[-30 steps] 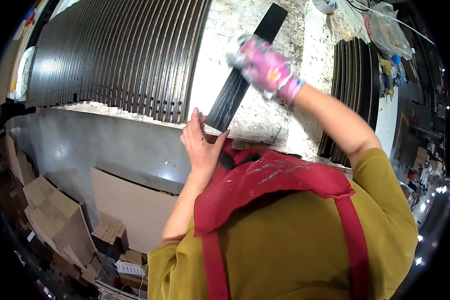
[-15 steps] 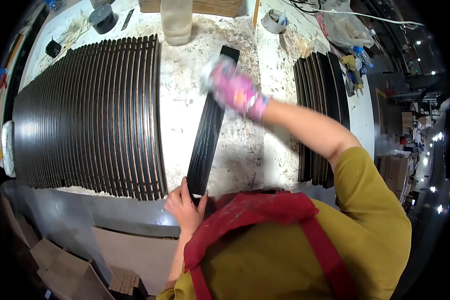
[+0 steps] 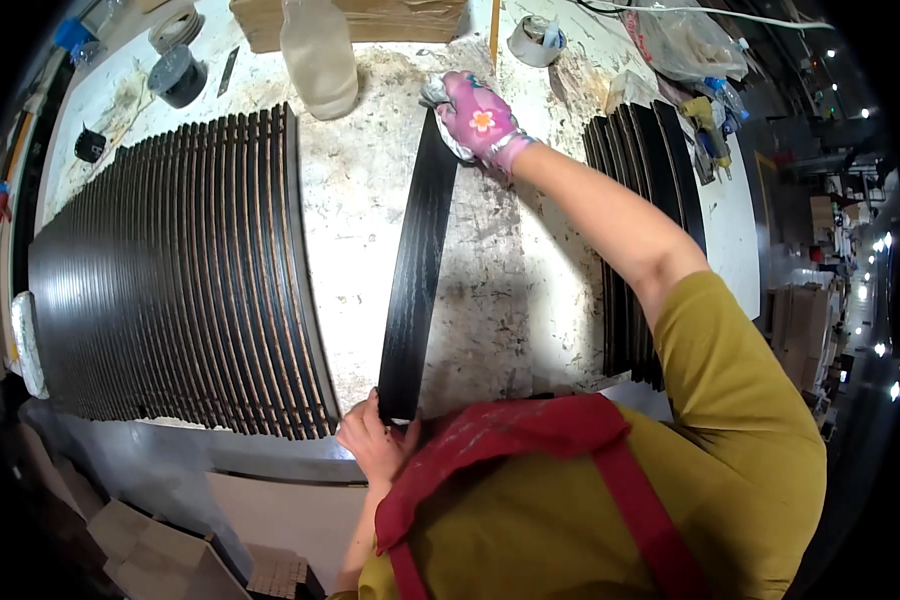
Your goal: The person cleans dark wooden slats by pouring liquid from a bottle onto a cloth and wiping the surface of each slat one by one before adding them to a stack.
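A long black wooden board with visible grain lies lengthwise before me on the stained white table. My bare left hand grips its near end, fingers at the left edge and thumb across the end. At the far end is my right hand, in a pink flowered glove. It is closed on a crumpled whitish rag, pressed against the board's surface. Part of the rag is hidden under the glove. Left of the board stands a large row of similar dark boards, packed edge to edge.
A smaller row of dark boards stands at the right, beside my arm. Along the back are a cloudy plastic bottle, a dark tub, a white pot and a cardboard box. Plastic bags lie at the far right.
My right hand has slid with the rag farther up to the board's far end. The left hand keeps its hold on the near end. The whole view has shifted slightly.
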